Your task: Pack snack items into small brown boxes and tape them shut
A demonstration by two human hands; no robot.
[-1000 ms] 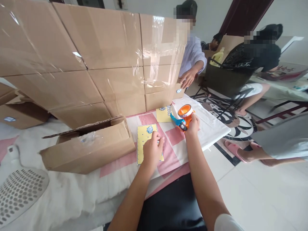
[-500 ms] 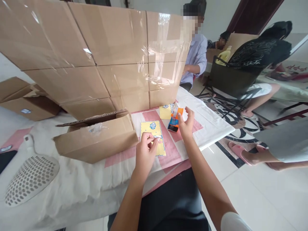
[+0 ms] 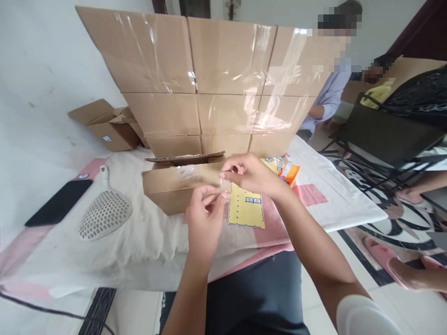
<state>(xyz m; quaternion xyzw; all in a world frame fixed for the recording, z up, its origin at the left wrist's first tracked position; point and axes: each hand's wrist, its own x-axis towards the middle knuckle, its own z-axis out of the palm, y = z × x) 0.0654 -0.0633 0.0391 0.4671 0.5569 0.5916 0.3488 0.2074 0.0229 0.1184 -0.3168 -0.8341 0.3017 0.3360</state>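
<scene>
I see a yellow card (image 3: 246,210) lying flat on the white-and-pink cloth, close to the cloth's near edge and about midway along it. It has a scalloped outline, a row of dots down its left side and a small blue-and-white sticker near its top. Its upper left corner is hidden behind my fingers. Between my pinched fingertips there may be a tiny clear piece; I cannot tell.
</scene>
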